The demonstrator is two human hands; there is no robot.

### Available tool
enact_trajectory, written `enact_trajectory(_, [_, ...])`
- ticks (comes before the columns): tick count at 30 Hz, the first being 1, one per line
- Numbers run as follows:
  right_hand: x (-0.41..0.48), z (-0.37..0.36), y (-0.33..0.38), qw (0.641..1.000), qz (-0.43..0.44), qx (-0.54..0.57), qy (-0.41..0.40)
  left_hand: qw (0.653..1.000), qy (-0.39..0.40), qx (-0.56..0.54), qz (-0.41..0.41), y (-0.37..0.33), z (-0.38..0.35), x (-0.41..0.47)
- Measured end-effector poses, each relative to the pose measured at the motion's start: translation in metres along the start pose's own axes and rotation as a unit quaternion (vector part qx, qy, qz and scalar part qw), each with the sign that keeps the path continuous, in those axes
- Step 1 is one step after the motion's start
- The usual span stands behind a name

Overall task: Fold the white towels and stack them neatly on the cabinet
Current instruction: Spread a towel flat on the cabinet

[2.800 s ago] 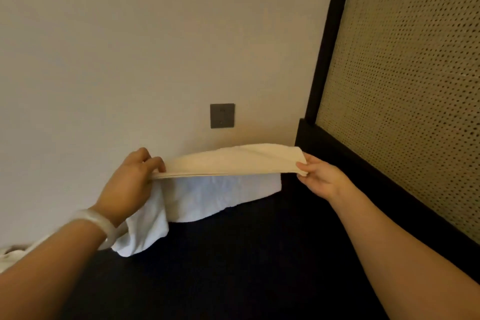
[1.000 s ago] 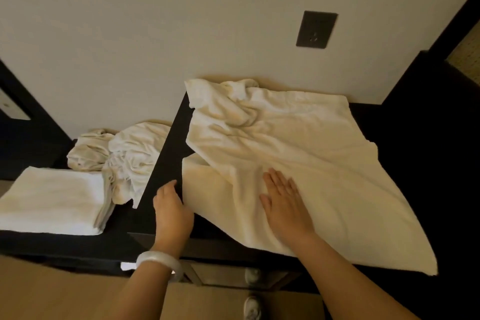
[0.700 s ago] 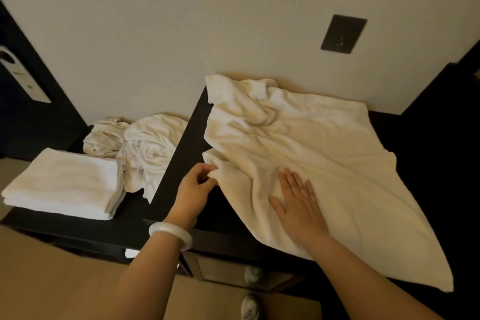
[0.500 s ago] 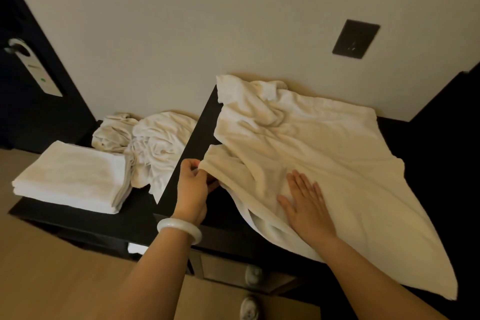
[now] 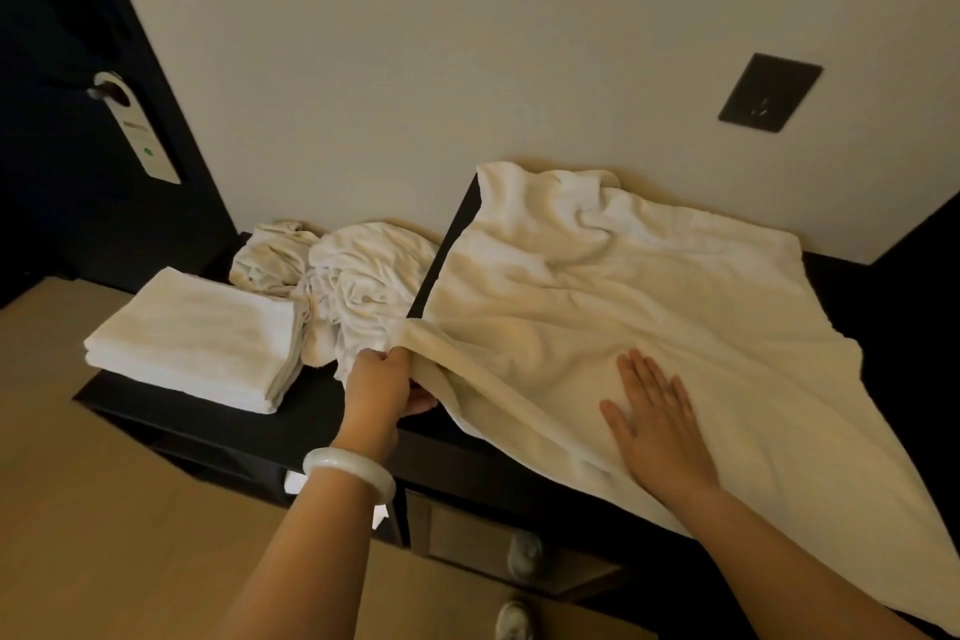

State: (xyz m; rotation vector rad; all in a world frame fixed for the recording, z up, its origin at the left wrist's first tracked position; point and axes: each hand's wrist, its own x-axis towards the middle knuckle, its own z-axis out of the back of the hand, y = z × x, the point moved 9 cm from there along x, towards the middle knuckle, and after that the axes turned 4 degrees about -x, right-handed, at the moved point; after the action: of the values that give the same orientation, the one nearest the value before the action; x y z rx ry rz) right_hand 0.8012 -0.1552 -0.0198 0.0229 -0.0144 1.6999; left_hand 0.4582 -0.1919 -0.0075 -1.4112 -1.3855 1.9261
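"How far along is the job?"

"Under halfway, I'd guess. One folded stack (image 5: 197, 333) sits squared on the low cabinet (image 5: 311, 421), at nine o'clock from the hands. Touching it, towards ten o'clock, is a crumpled heap (image 5: 358, 286) nobody has folded."

"And the one being worked on?"

"The big towel (image 5: 623, 296) lies spread and wrinkled over the higher top, around one o'clock, with its near edge hanging over the front. The left hand (image 5: 382, 379) has its fingers curled round the towel's near-left corner and is lifting it. The right hand (image 5: 657, 431) lies flat on the cloth at three o'clock from the left, fingers straight, pinning it."

"So what's left?"

"I see no fold in this one yet. It needs folding and stacking, then the heap."
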Motion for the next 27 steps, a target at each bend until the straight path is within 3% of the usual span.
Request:
enact_trajectory(1, [0.0,0.0,0.0,1.0,0.001,0.001,0.0,1.0,0.005,-0.013,-0.001,-0.002,0.0,0.0])
enact_trajectory(3, [0.0,-0.001,-0.001,1.0,0.001,0.006,0.003,0.985,-0.013,0.121,-0.123,-0.031,0.015,0.002])
enact_trajectory(5, [0.0,-0.001,-0.001,1.0,0.001,0.007,0.001,0.927,-0.007,0.248,-0.283,-0.06,0.028,-0.004])
enact_trajectory(7, [0.0,-0.001,-0.002,1.0,-0.003,0.008,-0.001,0.883,0.025,0.308,-0.353,-0.057,0.033,-0.009])
enact_trajectory(8, [0.001,-0.001,-0.002,1.0,-0.005,0.005,-0.002,0.881,0.031,0.326,-0.342,-0.045,0.037,-0.008])
enact_trajectory(11, [0.002,-0.002,-0.002,1.0,-0.01,-0.008,0.003,0.93,0.017,0.293,-0.221,0.001,0.056,0.003])
enact_trajectory(14, [0.002,-0.003,-0.002,1.0,-0.012,-0.007,0.01,0.956,0.017,0.246,-0.161,0.016,0.067,0.007])
enact_trajectory(17, [0.001,-0.004,-0.002,1.0,-0.012,-0.013,0.012,0.978,0.121,0.142,-0.09,0.022,0.073,0.004])
enact_trajectory(20, [0.001,-0.005,-0.001,1.0,-0.014,-0.013,0.012,0.972,0.228,0.053,-0.01,0.022,0.075,-0.005])
enact_trajectory(24, [0.0,-0.005,0.0,1.0,-0.013,-0.017,0.018,0.98,0.135,0.147,-0.015,-0.005,0.056,0.012])
enact_trajectory(27, [-0.001,-0.003,0.001,1.0,-0.011,-0.016,0.018,0.948,0.084,0.305,-0.037,-0.024,0.018,0.027])
